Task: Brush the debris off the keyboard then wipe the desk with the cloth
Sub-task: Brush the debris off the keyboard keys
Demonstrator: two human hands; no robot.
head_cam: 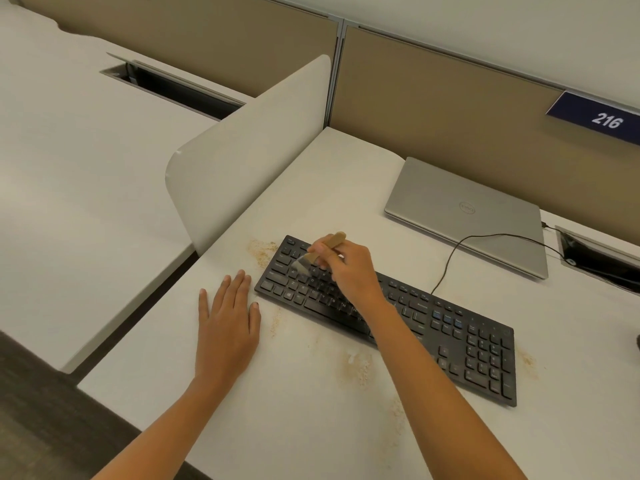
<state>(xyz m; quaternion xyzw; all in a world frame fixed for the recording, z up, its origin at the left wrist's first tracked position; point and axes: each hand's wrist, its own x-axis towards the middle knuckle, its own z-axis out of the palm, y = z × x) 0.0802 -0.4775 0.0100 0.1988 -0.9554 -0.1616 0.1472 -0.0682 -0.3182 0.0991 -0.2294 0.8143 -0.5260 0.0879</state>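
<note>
A black keyboard [450, 334] lies diagonally on the white desk [311, 410]. My right hand [349, 268] grips a small brush with a tan wooden handle [330, 245]; its blurred bristles touch the keys at the keyboard's left end. My left hand [228, 317] rests flat on the desk just left of the keyboard, fingers straight. Tan crumb-like debris lies in a patch [261, 251] beyond the keyboard's left corner, in another patch [358, 367] in front of it, and in a third patch [528, 362] at its right end. No cloth is in view.
A closed silver laptop [467, 216] sits behind the keyboard, with a thin black cable [485, 237] running toward a cable slot [599, 258] at the right. A low white divider panel [249, 147] borders the desk on the left. A "216" sign [604, 119] hangs on the tan partition.
</note>
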